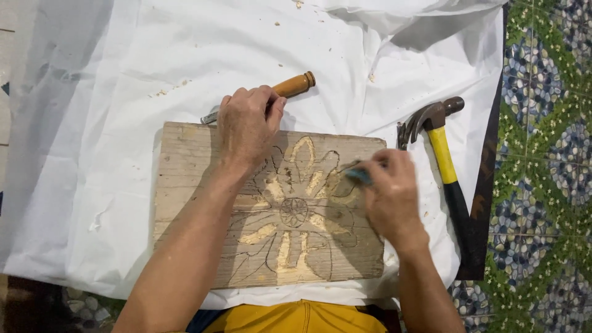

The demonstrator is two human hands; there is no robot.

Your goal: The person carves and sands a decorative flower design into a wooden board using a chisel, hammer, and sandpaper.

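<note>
Right hand [390, 194] fingers pinching blue-handled tool [359, 176] on carved board [185, 185], left hand [246, 126] gripping wooden-handled chisel [293, 85]

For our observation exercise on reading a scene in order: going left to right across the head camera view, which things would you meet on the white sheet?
Wooden board carved with a flower → left hand → wooden-handled chisel → right hand → claw hammer with yellow and black handle.
</note>
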